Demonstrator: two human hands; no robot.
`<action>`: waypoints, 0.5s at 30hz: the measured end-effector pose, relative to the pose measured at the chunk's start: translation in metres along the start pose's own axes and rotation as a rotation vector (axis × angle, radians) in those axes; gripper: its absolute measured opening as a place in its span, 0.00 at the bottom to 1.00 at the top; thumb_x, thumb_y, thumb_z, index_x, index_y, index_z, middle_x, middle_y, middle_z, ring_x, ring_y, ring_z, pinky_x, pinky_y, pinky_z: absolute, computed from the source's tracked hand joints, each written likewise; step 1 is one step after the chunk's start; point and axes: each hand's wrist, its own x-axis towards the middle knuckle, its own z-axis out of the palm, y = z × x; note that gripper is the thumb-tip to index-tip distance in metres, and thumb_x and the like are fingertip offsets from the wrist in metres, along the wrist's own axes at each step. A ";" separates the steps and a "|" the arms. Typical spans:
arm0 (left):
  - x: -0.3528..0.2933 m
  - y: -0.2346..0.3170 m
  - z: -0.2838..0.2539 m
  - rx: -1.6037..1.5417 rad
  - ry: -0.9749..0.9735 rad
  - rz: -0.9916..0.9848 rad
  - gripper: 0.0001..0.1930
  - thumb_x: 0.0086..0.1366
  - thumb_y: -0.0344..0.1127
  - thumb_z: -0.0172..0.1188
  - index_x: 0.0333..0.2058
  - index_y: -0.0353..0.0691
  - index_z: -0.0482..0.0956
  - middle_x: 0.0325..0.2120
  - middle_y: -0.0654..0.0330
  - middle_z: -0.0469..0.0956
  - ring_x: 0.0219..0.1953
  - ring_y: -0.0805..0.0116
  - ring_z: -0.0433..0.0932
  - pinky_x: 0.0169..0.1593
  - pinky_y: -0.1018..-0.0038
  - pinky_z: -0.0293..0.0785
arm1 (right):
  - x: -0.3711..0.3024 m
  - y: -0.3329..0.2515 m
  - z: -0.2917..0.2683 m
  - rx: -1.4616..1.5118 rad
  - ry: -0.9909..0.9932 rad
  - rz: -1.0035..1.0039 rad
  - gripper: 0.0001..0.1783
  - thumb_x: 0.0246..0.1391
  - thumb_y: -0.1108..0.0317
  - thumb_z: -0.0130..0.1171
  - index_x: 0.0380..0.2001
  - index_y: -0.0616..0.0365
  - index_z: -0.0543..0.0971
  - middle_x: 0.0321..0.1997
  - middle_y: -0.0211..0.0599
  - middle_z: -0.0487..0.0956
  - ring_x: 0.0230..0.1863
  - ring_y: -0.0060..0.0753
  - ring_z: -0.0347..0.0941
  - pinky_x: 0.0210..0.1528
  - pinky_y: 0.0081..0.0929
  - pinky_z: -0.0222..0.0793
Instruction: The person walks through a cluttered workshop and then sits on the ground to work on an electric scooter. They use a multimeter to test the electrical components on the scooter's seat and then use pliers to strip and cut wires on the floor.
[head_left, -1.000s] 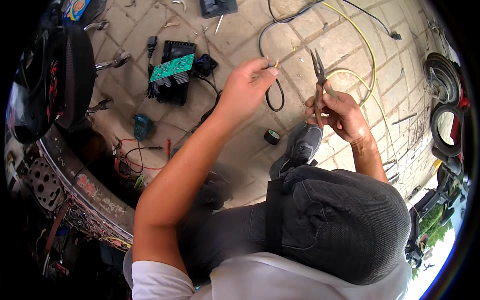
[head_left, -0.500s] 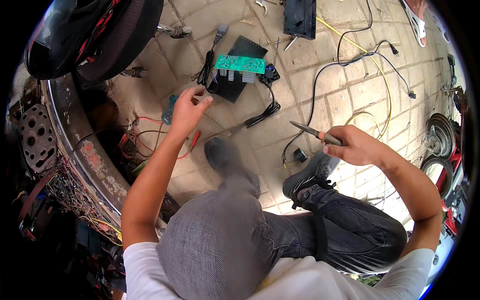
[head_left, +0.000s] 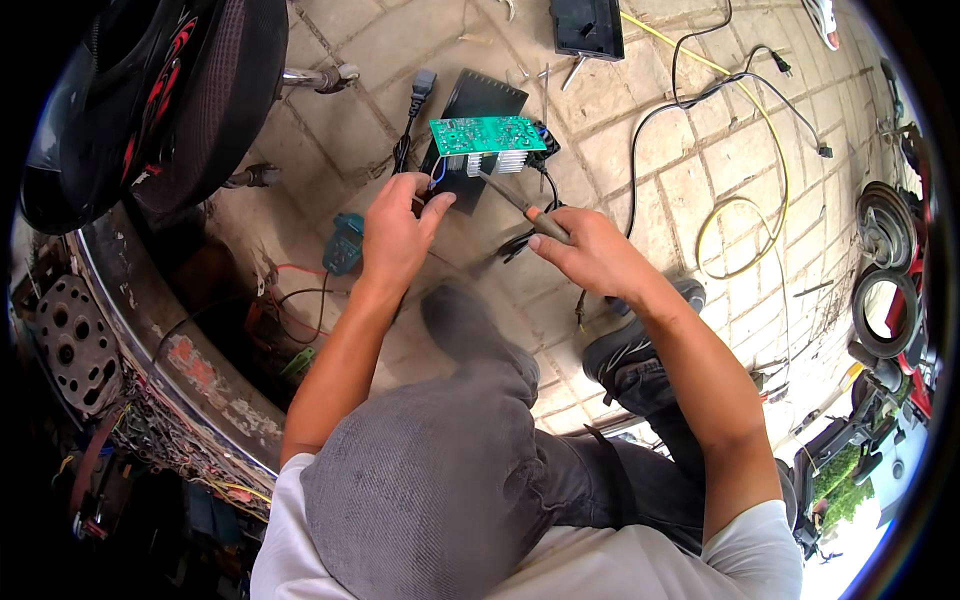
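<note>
A green circuit board [head_left: 487,134] with silvery finned heat sinks [head_left: 508,161] lies on a dark plate [head_left: 482,95] on the paving. My left hand [head_left: 397,222] is at its near left corner, fingers curled and thumb close to the thin blue and white wires [head_left: 437,177], which it seems to pinch; the fingertips are partly hidden. My right hand [head_left: 597,247] grips a pointed metal tool with a brown handle [head_left: 535,216], its tip at the heat sinks. A small black fan [head_left: 545,142] sits at the board's right end.
A black cable with a plug [head_left: 422,88] lies left of the plate. An open black case [head_left: 588,28] is at the back. Black and yellow cables [head_left: 778,215] run across the right. A teal tool [head_left: 343,243] lies beside my left forearm. A motorcycle seat [head_left: 215,95] hangs upper left.
My right hand has brought the pointed tool leftward to the board. My left hand has moved right to the wires at its corner. The view has shifted slightly.
</note>
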 end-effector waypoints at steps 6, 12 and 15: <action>-0.003 -0.004 -0.007 0.162 -0.082 0.004 0.15 0.59 0.36 0.66 0.40 0.30 0.77 0.31 0.55 0.77 0.29 0.68 0.76 0.35 0.71 0.72 | 0.008 -0.010 0.010 0.034 -0.004 0.064 0.23 0.54 0.55 0.59 0.33 0.70 0.79 0.22 0.53 0.75 0.28 0.43 0.73 0.36 0.38 0.67; -0.013 -0.040 0.001 -0.352 -0.145 -0.261 0.17 0.65 0.34 0.58 0.50 0.29 0.75 0.37 0.60 0.80 0.37 0.74 0.76 0.44 0.75 0.72 | 0.018 0.006 0.029 -0.068 -0.014 0.061 0.22 0.54 0.55 0.57 0.28 0.70 0.78 0.23 0.57 0.75 0.29 0.54 0.74 0.36 0.41 0.68; -0.012 -0.046 0.011 -0.555 -0.128 -0.380 0.15 0.66 0.32 0.58 0.47 0.29 0.77 0.37 0.62 0.79 0.40 0.76 0.75 0.46 0.77 0.71 | 0.022 0.005 0.036 -0.105 -0.022 -0.001 0.22 0.54 0.55 0.57 0.27 0.70 0.77 0.24 0.59 0.76 0.30 0.58 0.74 0.37 0.43 0.68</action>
